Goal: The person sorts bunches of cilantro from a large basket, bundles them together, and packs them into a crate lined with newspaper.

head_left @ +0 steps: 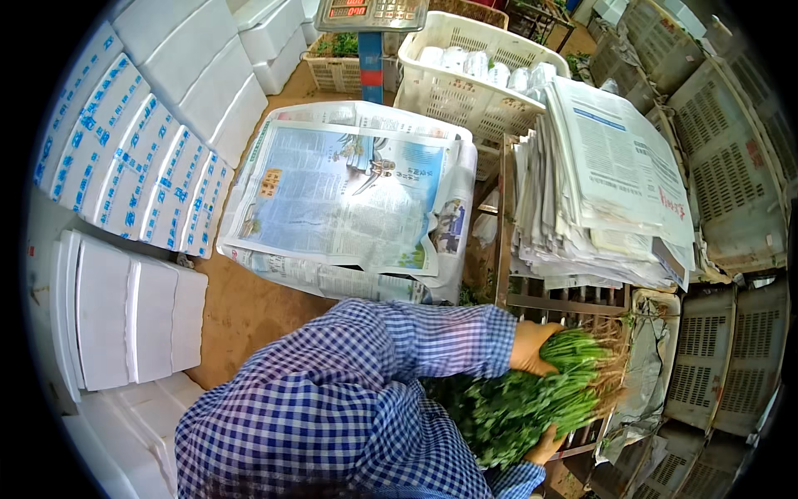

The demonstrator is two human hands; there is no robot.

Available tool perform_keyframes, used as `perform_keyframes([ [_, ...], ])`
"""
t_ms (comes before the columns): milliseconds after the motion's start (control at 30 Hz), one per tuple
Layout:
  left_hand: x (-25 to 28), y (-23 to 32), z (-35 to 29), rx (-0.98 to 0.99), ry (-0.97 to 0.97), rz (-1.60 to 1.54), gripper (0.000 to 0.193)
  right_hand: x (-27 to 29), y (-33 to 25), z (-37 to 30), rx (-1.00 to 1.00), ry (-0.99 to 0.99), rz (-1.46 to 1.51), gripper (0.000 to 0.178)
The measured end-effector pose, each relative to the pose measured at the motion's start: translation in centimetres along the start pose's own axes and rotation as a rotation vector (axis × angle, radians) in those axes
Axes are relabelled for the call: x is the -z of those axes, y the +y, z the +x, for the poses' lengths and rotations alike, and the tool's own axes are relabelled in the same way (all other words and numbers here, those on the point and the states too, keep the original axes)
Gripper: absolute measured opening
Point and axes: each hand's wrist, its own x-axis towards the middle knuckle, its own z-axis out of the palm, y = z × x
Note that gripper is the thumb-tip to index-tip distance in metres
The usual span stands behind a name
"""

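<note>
Looking down from the head view, both hands are on a fat bunch of greens (pixel 540 391) at the lower right, leafy tops pointing down-left and the pale roots sticking out toward the right. The left hand (pixel 532 345) sits on top of the bunch near the stem end, fingers curled over it and pressed fairly close together, with the checked blue sleeve (pixel 374 374) reaching across the frame to it. The right hand (pixel 546 447) is tucked under the lower side of the bunch, mostly hidden by leaves, so I can't tell how its fingers lie beyond that they touch the greens. The bunch hangs over a slatted rack (pixel 565 299), just beside a crumpled sheet of paper (pixel 652 366) on its right. Right above that is a thick stack of newspapers (pixel 607 191). In the middle there's a box lined with newspaper (pixel 349 200) sitting on the dirt floor (pixel 241 308). White foam boxes (pixel 133 316) are piled along the left. At the top sit a white crate (pixel 465 83) holding wrapped rolls and a scale (pixel 370 12), with grey crates (pixel 731 166) stacked down the right edge.
</note>
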Motion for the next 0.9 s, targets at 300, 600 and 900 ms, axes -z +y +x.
perform_keyframes([
  [300,11.6,3.4,-24.8,-0.679,0.488,0.555,0.106,-28.7,1.7,-14.4,0.09,-0.808,-0.734,0.092],
  [600,29.9,7.5,-28.3,0.011,1.289,0.771,0.087,-54.1,18.0,-6.5,-0.061,-0.926,-1.645,0.108],
  [900,39.3,3.8,-32.5,0.189,1.093,0.383,0.109,-54.0,22.7,-8.8,0.343,-0.846,-2.031,0.085],
])
